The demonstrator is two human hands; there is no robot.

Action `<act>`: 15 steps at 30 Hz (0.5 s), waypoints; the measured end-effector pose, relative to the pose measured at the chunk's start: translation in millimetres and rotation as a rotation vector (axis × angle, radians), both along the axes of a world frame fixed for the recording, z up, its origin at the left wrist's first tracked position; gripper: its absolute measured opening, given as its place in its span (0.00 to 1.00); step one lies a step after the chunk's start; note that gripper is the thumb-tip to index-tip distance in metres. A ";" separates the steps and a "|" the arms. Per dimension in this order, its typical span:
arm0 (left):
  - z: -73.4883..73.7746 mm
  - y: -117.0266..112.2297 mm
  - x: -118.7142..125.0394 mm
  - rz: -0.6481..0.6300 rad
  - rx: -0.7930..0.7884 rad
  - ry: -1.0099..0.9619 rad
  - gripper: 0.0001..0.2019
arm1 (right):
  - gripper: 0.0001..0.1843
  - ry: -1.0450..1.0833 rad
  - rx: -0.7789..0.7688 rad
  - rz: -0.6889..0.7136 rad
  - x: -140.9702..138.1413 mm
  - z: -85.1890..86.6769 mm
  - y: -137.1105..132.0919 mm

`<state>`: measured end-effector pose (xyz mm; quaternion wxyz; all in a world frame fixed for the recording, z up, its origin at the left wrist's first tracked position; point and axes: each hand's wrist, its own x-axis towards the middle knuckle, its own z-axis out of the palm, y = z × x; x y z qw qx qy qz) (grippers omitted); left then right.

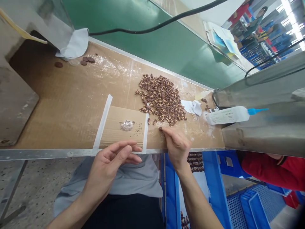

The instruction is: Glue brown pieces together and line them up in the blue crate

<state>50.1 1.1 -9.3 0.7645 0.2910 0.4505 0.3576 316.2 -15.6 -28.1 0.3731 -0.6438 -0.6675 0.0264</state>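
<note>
Just over the table's front edge is my left hand (115, 160), its fingers loosely curved and apart, with nothing visible in them. My right hand (177, 144) pinches a small dark brown piece (160, 128) between thumb and fingertips, low over the cardboard. A large heap of small brown-and-gold pieces (162, 97) lies right behind it, with a few strays at the near side. Ahead of my left hand, a round blob of clear, shiny material (127, 125) sits on a cardboard sheet (114, 136) edged by white tape strips. Tiny dark specks lie beside the blob.
At right, a white bottle with a blue nozzle (228, 115) lies near a crumpled white cloth (192, 107). Brown discs (88, 59) lie at the back left. Blue crates (216, 190) stand below the table, beside a person's red sleeve (271, 171). Metal housings flank both sides.
</note>
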 end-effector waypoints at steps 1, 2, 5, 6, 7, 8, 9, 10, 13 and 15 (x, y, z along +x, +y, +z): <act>0.2 0.2 0.1 0.000 -0.002 -0.002 0.19 | 0.13 -0.002 0.003 0.002 0.6 -0.2 -0.1; 0.4 0.5 0.2 -0.003 -0.006 -0.002 0.19 | 0.13 -0.005 0.005 0.003 1.0 -0.3 -0.2; 1.0 0.7 0.8 -0.008 -0.020 -0.003 0.19 | 0.14 -0.020 0.010 0.003 1.0 0.0 0.0; 1.0 0.7 1.1 -0.010 -0.023 -0.003 0.19 | 0.14 -0.022 0.009 0.002 1.0 -0.1 0.0; 0.7 0.6 1.3 -0.009 -0.025 -0.002 0.19 | 0.14 -0.023 0.009 0.000 1.0 -0.5 0.1; 0.3 0.5 1.5 -0.009 -0.026 -0.001 0.19 | 0.14 -0.022 0.008 -0.004 1.1 -1.1 0.4; -0.4 0.4 1.5 -0.008 -0.024 0.001 0.19 | 0.14 -0.019 0.008 -0.007 1.4 -2.0 0.7; -1.2 0.2 1.4 -0.008 -0.021 0.003 0.19 | 0.14 -0.017 0.008 -0.010 1.8 -2.8 1.3; -3.3 -0.7 1.2 -0.018 -0.001 0.014 0.19 | 0.13 0.004 0.012 -0.011 1.7 -3.2 2.3; -2.9 -1.9 2.1 -0.039 0.039 0.031 0.18 | 0.14 0.042 0.050 0.001 -1.4 1.2 -0.4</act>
